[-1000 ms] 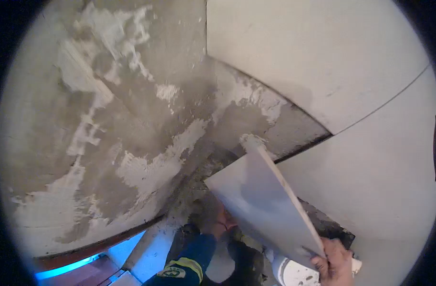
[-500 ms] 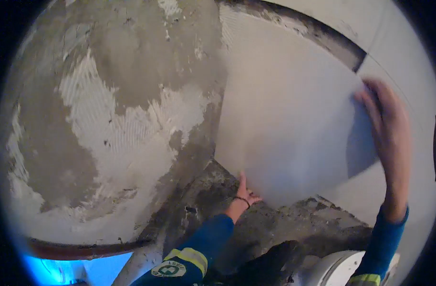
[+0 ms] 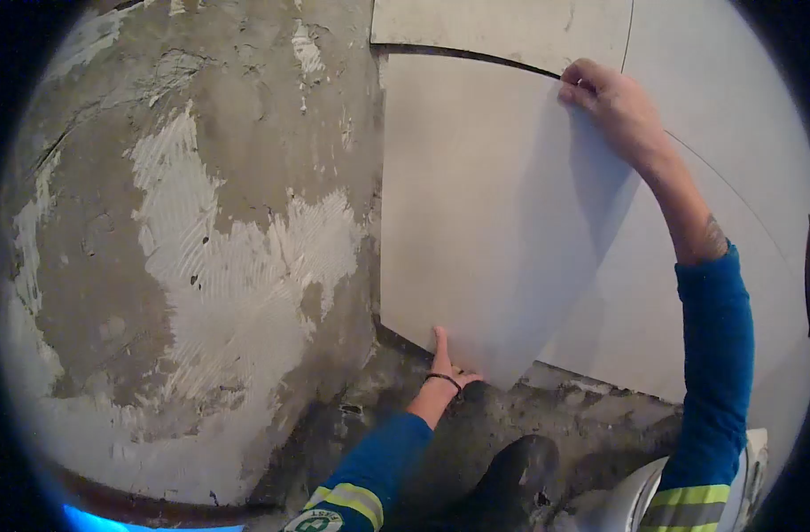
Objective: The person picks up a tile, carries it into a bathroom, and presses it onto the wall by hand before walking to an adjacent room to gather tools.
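A large pale floor tile (image 3: 476,195) spans the middle of the view, close to the rough wall on its left. My left hand (image 3: 449,368) holds its near edge, thumb over the top face and fingers at the underside, partly hidden. At the far right corner, my right hand (image 3: 600,97) has its fingers curled around the tile's edge, beside a thin dark gap (image 3: 476,55). Past that gap lies another pale tile (image 3: 502,22).
Patchy mortar with combed ridges covers the grey wall (image 3: 237,257) at left. More pale tiles (image 3: 626,328) lie at right. Dark, rough floor (image 3: 591,426) shows in front, with a white bucket (image 3: 631,496) at lower right and a dark shoe (image 3: 520,470) near it.
The dark gap at the tile's far edge has narrowed. My right hand has moved from the tile's right side up to its far corner. My left hand stays at the near edge.
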Motion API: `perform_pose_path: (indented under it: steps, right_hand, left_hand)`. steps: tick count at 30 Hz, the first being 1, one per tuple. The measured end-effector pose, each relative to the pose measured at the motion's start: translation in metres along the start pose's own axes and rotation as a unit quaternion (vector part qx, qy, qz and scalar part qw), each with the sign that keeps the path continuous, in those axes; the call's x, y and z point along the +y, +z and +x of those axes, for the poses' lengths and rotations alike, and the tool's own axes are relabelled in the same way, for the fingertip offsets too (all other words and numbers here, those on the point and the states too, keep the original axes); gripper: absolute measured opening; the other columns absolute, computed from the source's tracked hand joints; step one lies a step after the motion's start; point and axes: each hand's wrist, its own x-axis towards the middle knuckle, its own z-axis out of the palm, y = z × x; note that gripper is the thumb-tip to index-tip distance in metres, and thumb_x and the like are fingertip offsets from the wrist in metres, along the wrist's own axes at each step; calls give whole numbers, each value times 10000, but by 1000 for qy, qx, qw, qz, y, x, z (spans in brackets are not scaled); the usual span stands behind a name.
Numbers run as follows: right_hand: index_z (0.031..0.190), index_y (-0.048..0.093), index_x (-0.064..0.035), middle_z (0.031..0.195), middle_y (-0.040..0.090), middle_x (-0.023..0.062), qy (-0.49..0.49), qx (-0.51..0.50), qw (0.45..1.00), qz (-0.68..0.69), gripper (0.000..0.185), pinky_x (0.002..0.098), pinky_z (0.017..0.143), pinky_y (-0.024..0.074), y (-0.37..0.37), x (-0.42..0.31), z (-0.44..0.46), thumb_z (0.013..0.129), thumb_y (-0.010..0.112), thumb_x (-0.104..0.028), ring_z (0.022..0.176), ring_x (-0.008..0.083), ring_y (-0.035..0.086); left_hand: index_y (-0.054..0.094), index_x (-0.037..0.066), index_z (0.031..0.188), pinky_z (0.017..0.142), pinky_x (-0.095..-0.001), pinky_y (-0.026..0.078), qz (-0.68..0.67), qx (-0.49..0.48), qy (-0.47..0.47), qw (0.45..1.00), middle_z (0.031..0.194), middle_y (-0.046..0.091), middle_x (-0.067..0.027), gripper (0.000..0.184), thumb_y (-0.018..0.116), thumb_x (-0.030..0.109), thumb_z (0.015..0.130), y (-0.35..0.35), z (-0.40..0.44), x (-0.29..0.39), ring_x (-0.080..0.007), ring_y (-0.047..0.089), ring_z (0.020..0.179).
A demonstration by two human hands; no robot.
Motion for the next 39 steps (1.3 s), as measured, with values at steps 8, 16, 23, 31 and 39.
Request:
perform_pose_path:
  steps: [8,16,23,31,39]
  right_hand:
    - [944,619,-74,835,642,145,4,-11,1000,-7,207,394,704,467,8,-1,10,853,584,-256,795,319,608]
    - [962,628,-85,872,652,134,15,3,999,32,217,384,727,470,20,8,15,844,594,-264,832,304,613]
    - [954,631,-61,879,653,136,7,12,1000,24,238,383,745,470,27,7,30,838,597,-266,863,303,612]
    - [919,653,-47,931,626,151,-44,20,998,36,230,392,771,461,36,15,44,818,612,-250,879,316,591]
    - [983,655,-66,982,616,135,-39,-56,997,-21,231,357,816,461,27,25,52,839,593,-235,951,284,582]
  left_hand:
    - [288,170,1433,1004,-683,176,-3,-24,-44,999,1476,291,-116,1025,358,871,689,-5,0,12,-385,223,1357]
    - [315,169,1417,971,-694,240,22,-39,-4,999,1455,314,-127,999,355,862,699,-1,-17,37,-406,300,1314]
    - [281,184,1435,994,-683,215,6,7,9,1000,1472,287,-119,991,371,851,708,-8,14,39,-397,260,1338]
    - [216,204,1456,1012,-690,176,-35,-10,23,999,1494,233,-116,999,432,827,706,-1,20,48,-389,201,1366]
    - [226,210,1452,1003,-699,182,-50,-5,54,997,1503,207,-108,983,433,822,711,-3,40,49,-383,204,1365]
